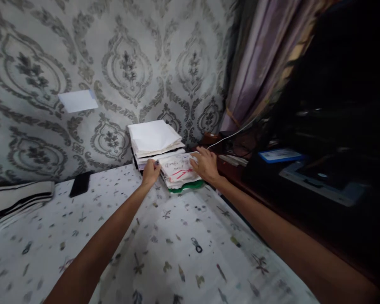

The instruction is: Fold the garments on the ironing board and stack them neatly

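- Taller paper stack (153,136): piled, apparently done.
- Lower written-on pile (176,165): edges uneven, seemingly unfinished.
- My left hand (151,172): curled, grip unclear; right hand (205,164): loosely open at pile's edge.

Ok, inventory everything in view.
Taller stack: one, white, by wall
Marked pile: one, white with red, beside stack
Green item: one, green, beneath marked pile
Phone: one, black, left
Striped cloth: one, white, far left
Pale rectangle: one, white, on wall
Patterned sheet: one, whitish, underneath
Wall: one, grey, behind
Curtain: one, purple, right
Cable: one, white, below curtain
Flat item: one, blue-edged, right
Panel: one, greyish, right
Clutter: uncountable, mostly dark, right
Left hand: one, bare, pile's left
Right hand: one, bare, pile's right
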`<state>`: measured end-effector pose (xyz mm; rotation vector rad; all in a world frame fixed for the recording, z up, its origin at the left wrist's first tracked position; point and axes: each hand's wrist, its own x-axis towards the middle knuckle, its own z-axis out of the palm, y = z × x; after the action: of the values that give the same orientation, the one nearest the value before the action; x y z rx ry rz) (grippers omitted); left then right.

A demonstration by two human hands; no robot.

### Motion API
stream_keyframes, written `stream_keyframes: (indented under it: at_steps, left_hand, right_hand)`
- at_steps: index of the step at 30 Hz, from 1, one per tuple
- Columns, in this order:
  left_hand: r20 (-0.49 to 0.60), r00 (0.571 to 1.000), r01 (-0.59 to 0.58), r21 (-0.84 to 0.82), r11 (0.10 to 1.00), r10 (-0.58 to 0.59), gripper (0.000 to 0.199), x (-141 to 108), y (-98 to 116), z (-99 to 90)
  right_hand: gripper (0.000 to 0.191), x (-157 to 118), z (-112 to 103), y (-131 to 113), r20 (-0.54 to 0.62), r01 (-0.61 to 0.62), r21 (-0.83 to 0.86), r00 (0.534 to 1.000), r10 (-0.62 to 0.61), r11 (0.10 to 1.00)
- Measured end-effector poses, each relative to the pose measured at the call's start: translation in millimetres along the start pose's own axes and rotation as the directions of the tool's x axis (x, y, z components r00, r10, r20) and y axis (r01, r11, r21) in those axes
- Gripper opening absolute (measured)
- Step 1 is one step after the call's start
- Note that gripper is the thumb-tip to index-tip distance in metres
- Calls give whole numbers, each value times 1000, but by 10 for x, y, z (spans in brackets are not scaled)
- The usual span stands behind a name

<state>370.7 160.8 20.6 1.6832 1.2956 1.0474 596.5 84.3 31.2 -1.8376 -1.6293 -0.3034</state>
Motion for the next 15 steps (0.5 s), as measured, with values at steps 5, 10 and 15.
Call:
stream_keyframes:
  at_steps: [5,10,15]
  left_hand:
    - [47,995,-95,91,991,91,20,-690,-326,-385]
    - [62,972,-234,299,925,226,21,-1318,-759,-1305]
    - [-110,975,-102,554,826,194,18,-1461,-1131,-2434]
  right_hand:
    - [49,-133,379,-484,169,135,-5,977,-132,991]
    - [54,-168,610,-492,245,164,-73,959,-142,984]
    - [48,-229,484,-662,150,176,-83,975,-163,981]
